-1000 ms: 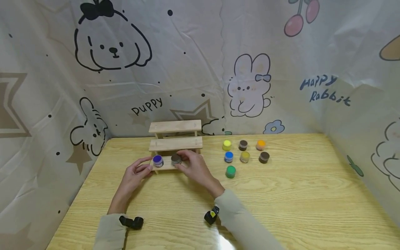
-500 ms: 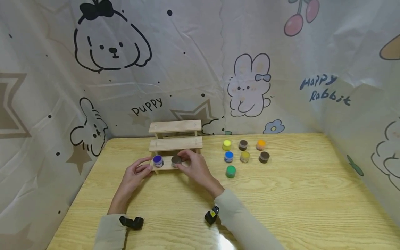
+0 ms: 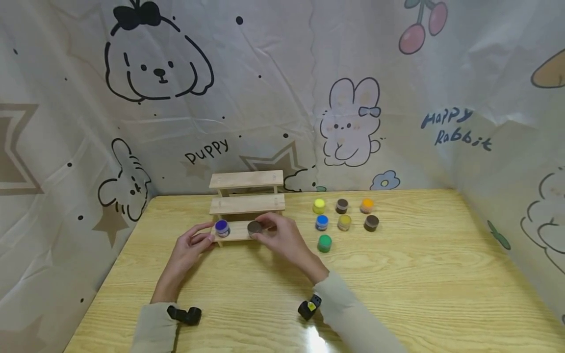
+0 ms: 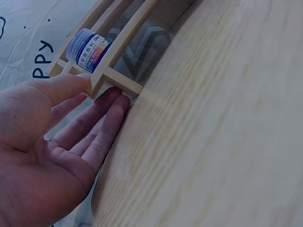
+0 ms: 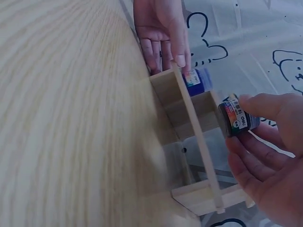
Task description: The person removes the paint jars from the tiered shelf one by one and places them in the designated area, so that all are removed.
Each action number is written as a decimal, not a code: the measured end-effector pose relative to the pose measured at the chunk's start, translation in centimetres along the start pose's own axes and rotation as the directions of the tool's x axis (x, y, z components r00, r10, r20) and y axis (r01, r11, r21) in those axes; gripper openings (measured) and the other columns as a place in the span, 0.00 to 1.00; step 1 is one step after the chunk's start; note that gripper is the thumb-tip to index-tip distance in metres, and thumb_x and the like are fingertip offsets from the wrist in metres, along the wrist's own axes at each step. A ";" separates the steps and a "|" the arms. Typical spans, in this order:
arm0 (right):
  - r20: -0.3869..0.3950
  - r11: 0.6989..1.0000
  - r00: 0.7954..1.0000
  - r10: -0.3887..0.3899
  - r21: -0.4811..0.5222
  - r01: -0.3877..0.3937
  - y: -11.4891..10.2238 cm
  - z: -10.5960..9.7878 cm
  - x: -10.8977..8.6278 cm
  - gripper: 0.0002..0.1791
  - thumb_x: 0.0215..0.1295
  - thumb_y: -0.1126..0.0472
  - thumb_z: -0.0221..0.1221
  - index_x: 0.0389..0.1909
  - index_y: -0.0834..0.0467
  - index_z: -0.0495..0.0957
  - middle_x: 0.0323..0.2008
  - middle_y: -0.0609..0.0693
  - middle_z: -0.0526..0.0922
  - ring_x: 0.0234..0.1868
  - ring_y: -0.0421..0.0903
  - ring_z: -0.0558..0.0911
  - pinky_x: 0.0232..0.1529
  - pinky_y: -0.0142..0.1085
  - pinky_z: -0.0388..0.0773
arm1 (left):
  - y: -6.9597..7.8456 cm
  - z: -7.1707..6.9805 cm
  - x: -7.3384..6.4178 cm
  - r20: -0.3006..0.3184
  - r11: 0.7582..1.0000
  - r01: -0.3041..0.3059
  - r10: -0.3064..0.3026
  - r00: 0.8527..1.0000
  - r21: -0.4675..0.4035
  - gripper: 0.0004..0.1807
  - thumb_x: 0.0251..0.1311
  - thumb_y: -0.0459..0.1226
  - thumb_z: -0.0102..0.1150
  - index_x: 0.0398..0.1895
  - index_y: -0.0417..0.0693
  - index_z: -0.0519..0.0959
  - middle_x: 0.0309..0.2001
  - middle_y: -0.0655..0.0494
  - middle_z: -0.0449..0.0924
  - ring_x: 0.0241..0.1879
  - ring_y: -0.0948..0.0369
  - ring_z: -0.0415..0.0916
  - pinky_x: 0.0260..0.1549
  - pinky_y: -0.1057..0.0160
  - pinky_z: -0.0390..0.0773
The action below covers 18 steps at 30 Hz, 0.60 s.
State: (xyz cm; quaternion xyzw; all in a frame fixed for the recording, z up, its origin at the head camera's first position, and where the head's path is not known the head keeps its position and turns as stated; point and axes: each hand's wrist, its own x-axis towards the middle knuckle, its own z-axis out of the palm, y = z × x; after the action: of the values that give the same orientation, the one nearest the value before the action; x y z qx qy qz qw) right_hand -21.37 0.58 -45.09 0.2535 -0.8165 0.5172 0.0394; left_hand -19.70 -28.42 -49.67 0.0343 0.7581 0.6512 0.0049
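Note:
A three-tier wooden stand (image 3: 238, 231) is at the back left of the table. My left hand (image 3: 187, 248) holds the left end of its lowest step, thumb (image 4: 71, 87) against the board and fingers by the leg. On that step stands a purple-lidded paint jar (image 3: 222, 228), its label facing the left wrist camera (image 4: 90, 49). My right hand (image 3: 284, 239) pinches a dark-lidded paint jar (image 5: 235, 117) between thumb and fingers, to the right of the purple one. A small gap seems to separate it from the board in the right wrist view.
Right of the stand are several paint jars: yellow (image 3: 319, 206), brown (image 3: 342, 206), orange (image 3: 367, 205), blue (image 3: 321, 222), ochre (image 3: 344, 222), another brown (image 3: 371, 223) and green (image 3: 324, 243). A printed cloth (image 3: 273, 98) hangs behind the table.
My right hand has shifted slightly to the right along the lowest step, taking the dark-lidded jar with it. My left hand keeps its place at the stand's end.

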 end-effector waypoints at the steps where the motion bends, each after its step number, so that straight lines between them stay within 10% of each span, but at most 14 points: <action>1: 0.005 1.000 1.000 -0.001 0.007 0.001 -0.1 -0.2 -0.1 0.18 0.62 0.64 0.73 0.51 0.62 0.82 0.46 0.54 0.87 0.46 0.48 0.86 0.48 0.43 0.87 | 0.0 0.0 0.0 0.003 1.000 0.000 0.000 1.000 0.004 0.25 0.74 0.29 0.57 0.71 0.31 0.68 0.51 0.37 0.84 0.45 0.62 0.85 0.48 0.64 0.86; 18: -0.047 0.999 0.998 -0.035 0.020 0.036 -0.3 -3.7 -2.6 0.18 0.59 0.64 0.74 0.49 0.58 0.82 0.44 0.49 0.86 0.44 0.44 0.85 0.48 0.44 0.87 | -0.3 -0.2 0.0 0.019 1.000 -0.014 0.014 1.000 -0.009 0.26 0.74 0.32 0.58 0.71 0.33 0.69 0.53 0.36 0.83 0.45 0.59 0.86 0.49 0.62 0.86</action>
State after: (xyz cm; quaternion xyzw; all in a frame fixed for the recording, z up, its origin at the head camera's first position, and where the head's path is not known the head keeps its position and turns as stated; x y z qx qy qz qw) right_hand -19.67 4.65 -44.04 0.2564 -0.8053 0.5306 0.0650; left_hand -19.73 -28.62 -49.89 0.0460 0.7547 0.6544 0.0079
